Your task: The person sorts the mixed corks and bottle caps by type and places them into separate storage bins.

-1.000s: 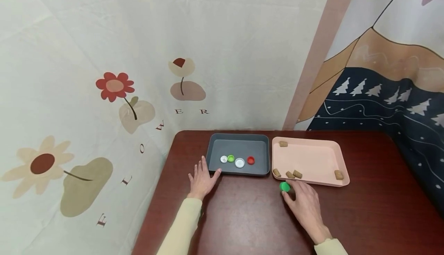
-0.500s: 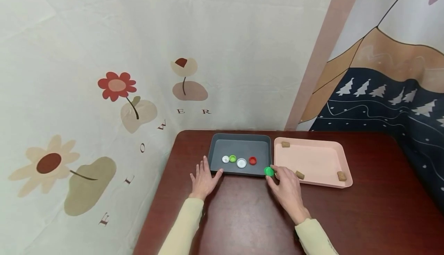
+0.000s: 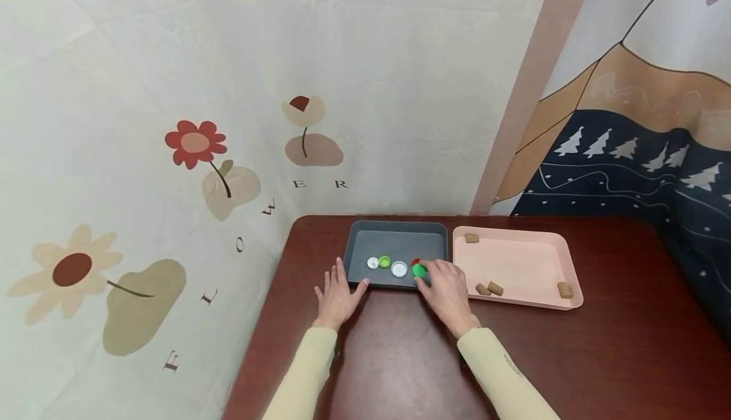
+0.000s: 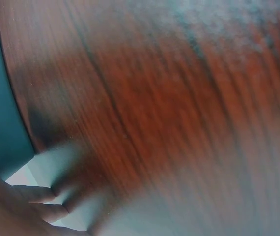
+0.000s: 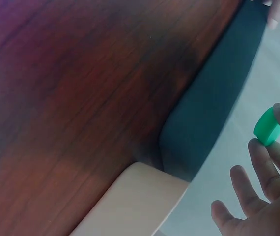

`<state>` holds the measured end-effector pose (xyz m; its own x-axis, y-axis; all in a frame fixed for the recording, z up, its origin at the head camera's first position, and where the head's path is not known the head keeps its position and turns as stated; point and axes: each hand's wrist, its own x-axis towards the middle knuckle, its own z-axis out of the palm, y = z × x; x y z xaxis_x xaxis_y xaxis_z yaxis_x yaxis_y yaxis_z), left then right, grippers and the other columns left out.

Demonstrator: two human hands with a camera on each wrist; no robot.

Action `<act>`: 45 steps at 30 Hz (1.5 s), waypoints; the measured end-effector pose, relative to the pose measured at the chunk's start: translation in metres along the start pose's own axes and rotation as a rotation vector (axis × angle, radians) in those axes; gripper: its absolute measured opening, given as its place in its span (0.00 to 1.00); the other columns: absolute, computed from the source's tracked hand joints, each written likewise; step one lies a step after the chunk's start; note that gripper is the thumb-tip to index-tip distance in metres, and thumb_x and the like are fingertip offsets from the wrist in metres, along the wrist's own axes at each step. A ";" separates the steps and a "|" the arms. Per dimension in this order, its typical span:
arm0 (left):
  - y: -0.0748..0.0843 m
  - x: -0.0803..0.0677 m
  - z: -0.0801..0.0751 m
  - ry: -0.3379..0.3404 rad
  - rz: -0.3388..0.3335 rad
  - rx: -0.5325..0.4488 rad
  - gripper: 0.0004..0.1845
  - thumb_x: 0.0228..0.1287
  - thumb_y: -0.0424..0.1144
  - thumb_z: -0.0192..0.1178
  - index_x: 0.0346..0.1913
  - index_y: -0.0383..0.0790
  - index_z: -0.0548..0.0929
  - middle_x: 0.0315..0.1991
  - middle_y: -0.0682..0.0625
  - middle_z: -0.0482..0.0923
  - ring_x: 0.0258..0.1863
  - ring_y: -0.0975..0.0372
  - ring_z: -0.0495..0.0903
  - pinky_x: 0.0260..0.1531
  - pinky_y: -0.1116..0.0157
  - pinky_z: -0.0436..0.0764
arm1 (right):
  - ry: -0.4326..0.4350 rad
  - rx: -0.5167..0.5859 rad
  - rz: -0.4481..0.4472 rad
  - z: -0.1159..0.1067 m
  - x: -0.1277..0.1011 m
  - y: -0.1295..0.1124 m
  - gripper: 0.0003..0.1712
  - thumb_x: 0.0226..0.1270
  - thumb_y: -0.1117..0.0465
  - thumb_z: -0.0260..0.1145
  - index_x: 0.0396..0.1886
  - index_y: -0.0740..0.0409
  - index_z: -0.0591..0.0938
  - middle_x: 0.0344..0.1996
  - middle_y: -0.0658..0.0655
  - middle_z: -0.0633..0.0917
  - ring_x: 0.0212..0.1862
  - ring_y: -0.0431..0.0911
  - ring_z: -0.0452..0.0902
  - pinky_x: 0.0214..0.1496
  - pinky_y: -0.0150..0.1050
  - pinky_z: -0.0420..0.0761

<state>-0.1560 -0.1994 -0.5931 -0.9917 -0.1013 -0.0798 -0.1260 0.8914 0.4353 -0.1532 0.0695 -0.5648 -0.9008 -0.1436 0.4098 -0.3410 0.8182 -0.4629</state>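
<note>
My right hand (image 3: 448, 292) pinches a green bottle cap (image 3: 419, 271) between thumb and fingertips, over the right front part of the dark grey tray (image 3: 394, 237). In the right wrist view the cap (image 5: 267, 127) is seen edge-on above the tray's rim. A red cap (image 3: 416, 261) lies just behind it, partly hidden. To the left in the tray are a larger white cap (image 3: 399, 269), a light green cap (image 3: 384, 261) and a small white cap (image 3: 373, 262). With fingers spread, my left hand (image 3: 337, 298) rests at the tray's front left corner, its thumb by the front rim.
A pink tray (image 3: 516, 261) stands close to the right of the grey one. It holds several corks, among them a cork (image 3: 471, 238) at the back left and a cork (image 3: 565, 290) at the front right. Both trays sit on a dark red wooden table (image 3: 394, 356) against a curtain.
My right hand has carried the green cap leftward from in front of the pink tray to over the grey tray. The left hand stays at its corner.
</note>
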 end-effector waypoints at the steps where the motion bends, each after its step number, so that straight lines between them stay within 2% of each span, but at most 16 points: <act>1: 0.000 0.000 0.000 0.001 0.000 0.000 0.56 0.70 0.71 0.52 0.84 0.36 0.45 0.80 0.33 0.54 0.79 0.37 0.51 0.69 0.27 0.49 | -0.015 -0.019 -0.001 0.002 0.002 0.000 0.21 0.60 0.56 0.80 0.51 0.59 0.87 0.41 0.57 0.87 0.52 0.57 0.82 0.59 0.61 0.76; 6: 0.002 -0.001 -0.003 0.004 -0.002 -0.001 0.56 0.70 0.71 0.53 0.83 0.35 0.46 0.80 0.33 0.55 0.79 0.37 0.52 0.69 0.27 0.50 | -0.073 -0.091 -0.016 0.009 0.010 0.000 0.21 0.61 0.54 0.79 0.51 0.58 0.87 0.42 0.58 0.87 0.52 0.59 0.82 0.58 0.62 0.76; 10: 0.000 -0.003 -0.005 0.006 -0.004 -0.005 0.55 0.70 0.70 0.53 0.83 0.35 0.46 0.80 0.32 0.55 0.79 0.37 0.52 0.69 0.27 0.49 | -0.109 -0.119 -0.013 0.012 0.016 -0.003 0.18 0.61 0.55 0.79 0.48 0.56 0.87 0.41 0.57 0.87 0.48 0.58 0.81 0.52 0.61 0.78; 16: -0.001 -0.002 -0.002 0.006 -0.006 -0.002 0.55 0.70 0.70 0.53 0.83 0.35 0.46 0.79 0.32 0.55 0.79 0.37 0.52 0.69 0.27 0.49 | -0.189 -0.134 0.037 0.014 0.025 -0.005 0.14 0.60 0.55 0.79 0.43 0.55 0.88 0.37 0.56 0.87 0.43 0.57 0.81 0.42 0.56 0.76; 24: 0.002 0.005 0.003 -0.006 0.007 0.007 0.56 0.70 0.71 0.51 0.84 0.36 0.45 0.79 0.32 0.55 0.79 0.37 0.51 0.69 0.27 0.49 | -0.275 -0.140 0.119 0.013 0.030 0.000 0.16 0.60 0.51 0.79 0.42 0.57 0.88 0.36 0.57 0.87 0.40 0.58 0.79 0.42 0.57 0.75; 29: 0.004 0.005 0.003 -0.011 0.010 0.010 0.56 0.70 0.72 0.51 0.84 0.36 0.44 0.80 0.33 0.55 0.79 0.37 0.51 0.69 0.27 0.49 | -0.241 -0.117 0.130 0.007 0.028 0.005 0.19 0.63 0.50 0.77 0.48 0.55 0.89 0.40 0.58 0.88 0.43 0.59 0.80 0.43 0.57 0.75; 33: 0.005 0.005 0.001 -0.016 0.013 -0.008 0.56 0.70 0.71 0.52 0.84 0.36 0.44 0.80 0.32 0.54 0.79 0.37 0.51 0.69 0.27 0.48 | -0.174 -0.094 0.140 -0.001 0.021 0.011 0.22 0.67 0.49 0.74 0.54 0.56 0.88 0.48 0.61 0.87 0.50 0.61 0.80 0.50 0.61 0.76; 38: 0.002 0.005 -0.001 -0.018 0.001 -0.013 0.56 0.70 0.69 0.54 0.84 0.36 0.45 0.80 0.33 0.53 0.79 0.37 0.50 0.69 0.27 0.47 | -0.087 -0.021 0.155 -0.013 0.003 0.016 0.27 0.73 0.49 0.68 0.64 0.58 0.82 0.60 0.65 0.81 0.63 0.63 0.75 0.61 0.65 0.71; 45: -0.002 0.007 -0.005 -0.033 -0.006 -0.026 0.55 0.71 0.70 0.51 0.83 0.35 0.44 0.81 0.32 0.51 0.80 0.36 0.48 0.69 0.26 0.46 | 0.029 0.000 0.105 -0.029 -0.031 0.030 0.29 0.73 0.50 0.66 0.69 0.59 0.78 0.70 0.67 0.74 0.69 0.65 0.70 0.65 0.69 0.68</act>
<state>-0.1624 -0.2041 -0.5905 -0.9895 -0.0918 -0.1117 -0.1332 0.8790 0.4579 -0.1276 0.1144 -0.5684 -0.9234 -0.0415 0.3815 -0.2456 0.8277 -0.5045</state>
